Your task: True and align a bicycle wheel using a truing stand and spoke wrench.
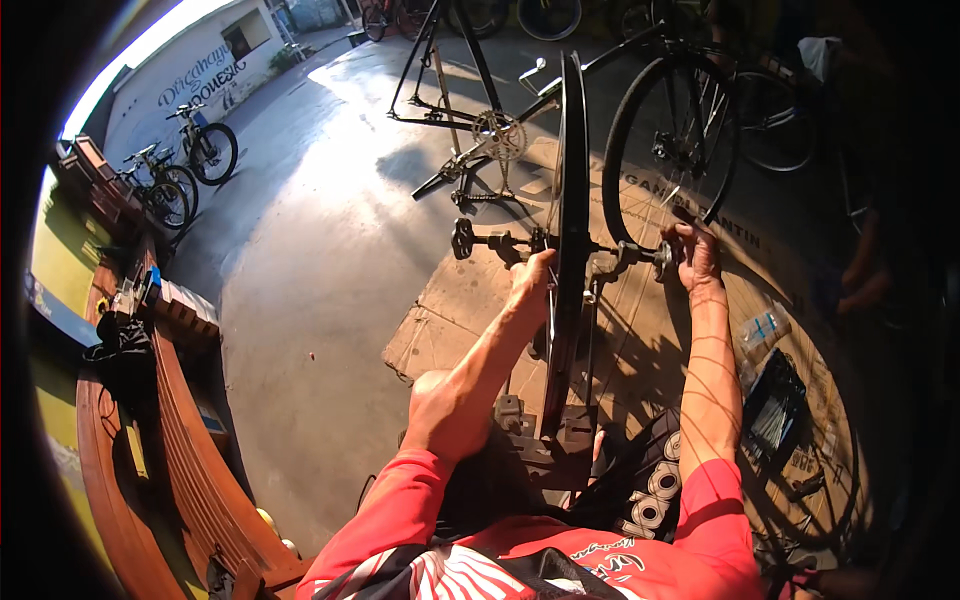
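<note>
A bicycle wheel point(570, 130) stands upright, seen nearly edge-on, in a dark metal truing stand point(560, 455). My left hand point(533, 272) is closed at the wheel's hub, on its left side, with some fingertips hidden. Off to the wheel's right, my right hand point(698, 258) has its fingers curled beside the stand's right knob point(662, 260). A slim light-coloured piece points up from those fingers, too small to identify. Another round knob point(462, 239) ends the stand's left arm.
Flattened cardboard point(440, 310) lies under the stand. Beyond it stands a dark bicycle frame point(488, 75) with a crankset point(499, 136), near another wheel point(612, 150). A wooden bench point(205, 450) runs along the left. A dark tray point(774, 405) lies right; a person's hand point(862, 290) is in shadow.
</note>
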A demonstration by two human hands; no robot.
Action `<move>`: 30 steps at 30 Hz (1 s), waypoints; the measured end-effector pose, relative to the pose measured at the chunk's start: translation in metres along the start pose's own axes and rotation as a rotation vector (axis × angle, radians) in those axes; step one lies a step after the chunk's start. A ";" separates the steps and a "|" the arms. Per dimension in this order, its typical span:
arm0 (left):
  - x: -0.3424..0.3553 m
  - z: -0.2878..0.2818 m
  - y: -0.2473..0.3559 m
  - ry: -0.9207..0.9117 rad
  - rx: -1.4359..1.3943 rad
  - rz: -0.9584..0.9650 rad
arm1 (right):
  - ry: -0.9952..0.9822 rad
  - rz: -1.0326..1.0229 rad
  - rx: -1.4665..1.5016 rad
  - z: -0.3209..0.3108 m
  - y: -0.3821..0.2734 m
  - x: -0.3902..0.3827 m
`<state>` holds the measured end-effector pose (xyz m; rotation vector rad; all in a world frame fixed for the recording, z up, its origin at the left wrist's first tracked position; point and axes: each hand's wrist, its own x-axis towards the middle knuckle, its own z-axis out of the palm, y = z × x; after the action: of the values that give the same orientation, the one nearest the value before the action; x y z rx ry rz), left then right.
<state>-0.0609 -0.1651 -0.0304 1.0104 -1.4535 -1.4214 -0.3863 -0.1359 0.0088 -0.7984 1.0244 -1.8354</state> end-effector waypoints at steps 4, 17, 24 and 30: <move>-0.006 0.000 -0.018 0.089 0.613 0.567 | 0.061 0.263 -0.269 -0.015 0.004 0.004; -0.017 0.003 -0.001 0.005 0.714 0.552 | -0.045 0.160 -0.140 0.007 -0.016 -0.018; 0.009 -0.003 0.015 -0.046 0.223 0.177 | 0.082 0.372 -0.297 0.013 -0.012 -0.030; 0.002 -0.039 0.089 -0.177 -0.628 -0.045 | -0.024 -0.298 -0.692 0.078 -0.067 -0.047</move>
<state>-0.0232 -0.1768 0.0586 0.5302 -0.9903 -1.8728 -0.3271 -0.0994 0.0981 -1.4383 1.6271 -1.6992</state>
